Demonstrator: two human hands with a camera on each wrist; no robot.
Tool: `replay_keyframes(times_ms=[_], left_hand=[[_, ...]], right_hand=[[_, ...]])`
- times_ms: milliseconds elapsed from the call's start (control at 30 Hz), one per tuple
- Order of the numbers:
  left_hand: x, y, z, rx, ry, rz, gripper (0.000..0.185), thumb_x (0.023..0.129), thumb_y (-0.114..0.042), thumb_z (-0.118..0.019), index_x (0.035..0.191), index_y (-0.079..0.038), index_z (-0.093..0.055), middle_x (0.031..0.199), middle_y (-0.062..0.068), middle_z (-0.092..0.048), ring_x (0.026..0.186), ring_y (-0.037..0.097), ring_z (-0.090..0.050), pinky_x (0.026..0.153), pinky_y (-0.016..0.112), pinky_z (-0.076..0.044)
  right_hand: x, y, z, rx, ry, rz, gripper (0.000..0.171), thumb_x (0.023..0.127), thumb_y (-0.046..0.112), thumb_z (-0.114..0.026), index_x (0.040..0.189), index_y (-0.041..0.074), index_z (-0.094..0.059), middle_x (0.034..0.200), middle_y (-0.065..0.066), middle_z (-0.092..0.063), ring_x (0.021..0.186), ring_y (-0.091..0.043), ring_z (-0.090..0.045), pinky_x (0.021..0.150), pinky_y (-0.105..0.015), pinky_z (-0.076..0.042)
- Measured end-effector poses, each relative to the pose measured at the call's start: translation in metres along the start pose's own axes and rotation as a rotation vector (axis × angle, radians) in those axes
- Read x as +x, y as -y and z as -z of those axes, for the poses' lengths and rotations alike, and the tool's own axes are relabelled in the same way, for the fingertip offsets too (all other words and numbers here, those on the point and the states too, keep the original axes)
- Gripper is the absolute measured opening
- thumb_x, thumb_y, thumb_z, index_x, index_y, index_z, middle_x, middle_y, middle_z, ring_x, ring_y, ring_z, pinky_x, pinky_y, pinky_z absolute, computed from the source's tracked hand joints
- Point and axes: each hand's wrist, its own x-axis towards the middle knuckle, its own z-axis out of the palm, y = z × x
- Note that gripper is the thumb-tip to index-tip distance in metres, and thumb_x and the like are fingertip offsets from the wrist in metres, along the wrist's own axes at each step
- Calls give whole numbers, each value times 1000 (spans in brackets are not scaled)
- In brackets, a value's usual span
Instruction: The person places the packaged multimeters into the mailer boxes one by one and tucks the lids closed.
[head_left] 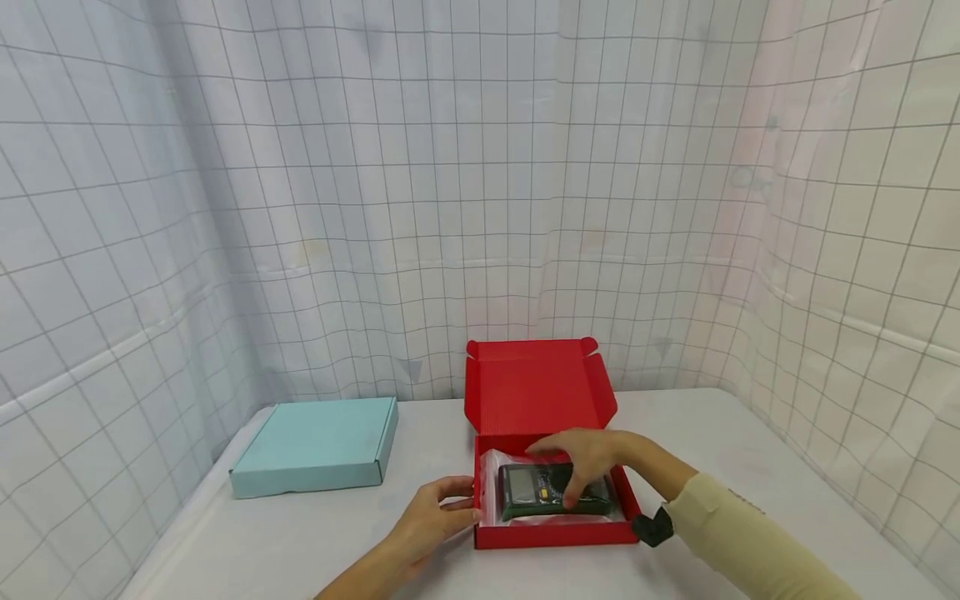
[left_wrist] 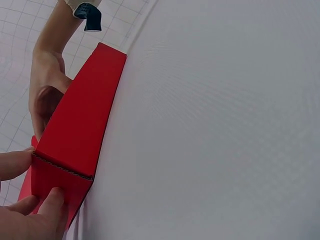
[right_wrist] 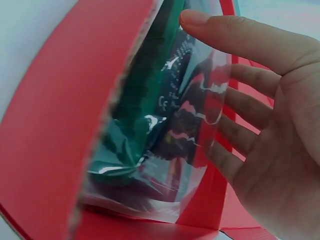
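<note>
To handle this handheld digital meter (head_left: 553,487) well, I should bear on its firm sides through the clear plastic bag (right_wrist: 172,192) rather than tug at the loose film, and keep it level so that neither end catches on the red cardboard box (head_left: 555,536), inside which it lies lengthwise with its screen (head_left: 522,482) up and to the left. My left hand (head_left: 435,518) ought to steady the box gently, since thin card (or so I judge it) could buckle or slide under a hard push. That hand comes in from the near left, fingers loosely bent, tips against the outer left wall (left_wrist: 60,177) by the near corner. My right hand (head_left: 591,458) reaches in from the right, wrist arched, thumb spread well apart from the fingers: thumb at the meter's near side, fingers toward the far edge. How firmly they press I cannot tell. The raised lid (head_left: 540,383) stands at the far side, and a light blue box (head_left: 322,437) lies well apart to the left
</note>
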Motion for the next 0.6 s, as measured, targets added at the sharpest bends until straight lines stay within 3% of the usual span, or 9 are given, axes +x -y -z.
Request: replay_keyframes(times_ms=[433, 600], left_hand=[[2, -2, 4, 5, 6, -7, 67, 86, -10, -86, 142, 3, -52, 131, 17, -59, 110, 28, -65, 90, 44, -59], [4, -4, 7, 68, -10, -42, 72, 84, -14, -88, 143, 3, -52, 136, 18, -58, 115, 32, -61, 92, 46, -58]], right_hand=[[-8, -2, 16, 50, -47, 61, 87, 74, 21, -92, 151, 15, -52, 143, -1, -56, 133, -26, -50, 99, -50, -53], [-18, -8, 25, 90, -81, 90, 86, 77, 22, -90, 153, 12, -49, 147, -6, -54, 135, -31, -49, 103, -56, -49]])
